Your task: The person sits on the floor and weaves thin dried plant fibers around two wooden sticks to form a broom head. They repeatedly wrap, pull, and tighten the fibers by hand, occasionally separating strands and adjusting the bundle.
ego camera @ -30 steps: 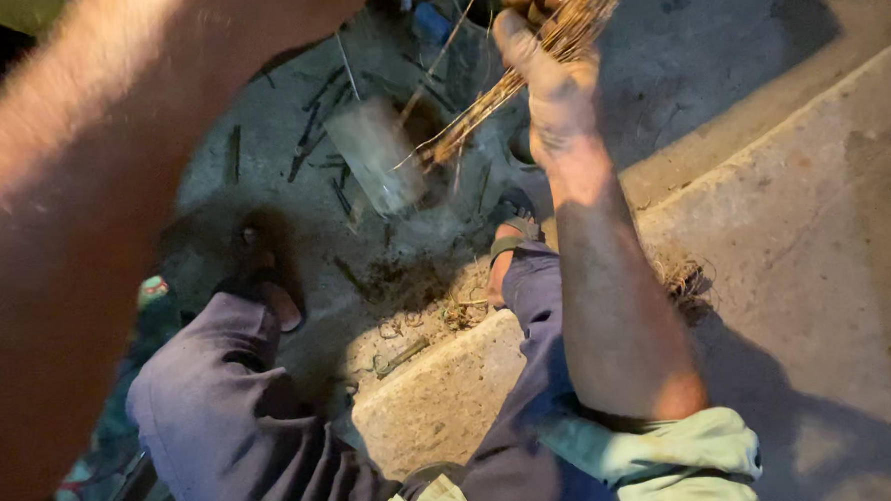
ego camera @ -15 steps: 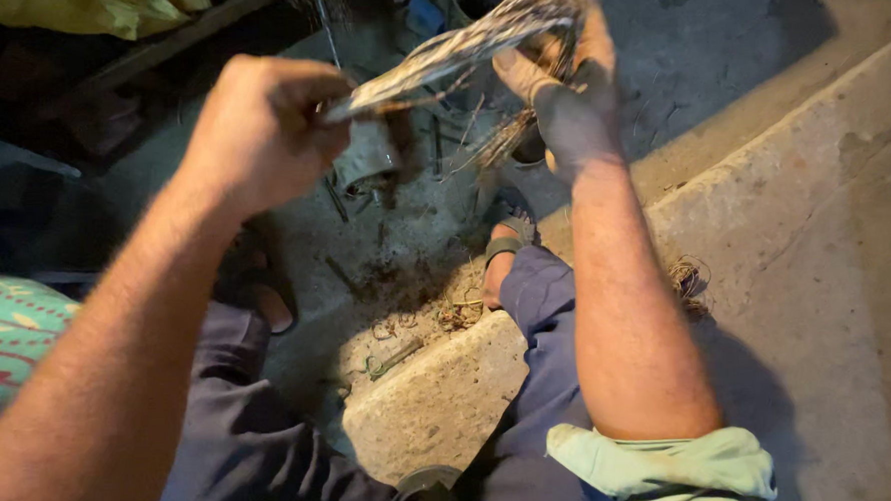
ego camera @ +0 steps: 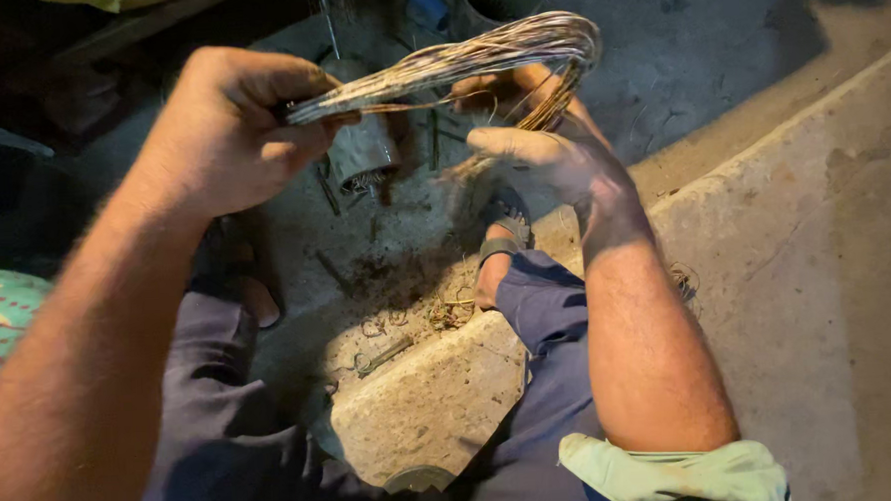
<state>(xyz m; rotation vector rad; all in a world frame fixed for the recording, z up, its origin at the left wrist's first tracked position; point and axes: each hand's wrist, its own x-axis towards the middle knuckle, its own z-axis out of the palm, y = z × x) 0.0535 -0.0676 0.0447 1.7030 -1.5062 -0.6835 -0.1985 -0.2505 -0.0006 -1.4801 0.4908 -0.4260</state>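
Head view: wire bundle [ego camera: 477, 59] bent between both gripping hands [ego camera: 230, 130]

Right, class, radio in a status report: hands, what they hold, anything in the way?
Left hand and right hand both gripping wire bundle, bent into a loop. Metal cylinder on the floor beneath. Nothing blocking.

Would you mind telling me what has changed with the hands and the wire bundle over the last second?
The left hand came in from the near left and took hold of one end of the wire bundle. The bundle, held straight a second ago, is now bent into a loop. The right hand kept its grip throughout. The metal cylinder on the floor, and the person's seat on the concrete ledge, stayed as they were.
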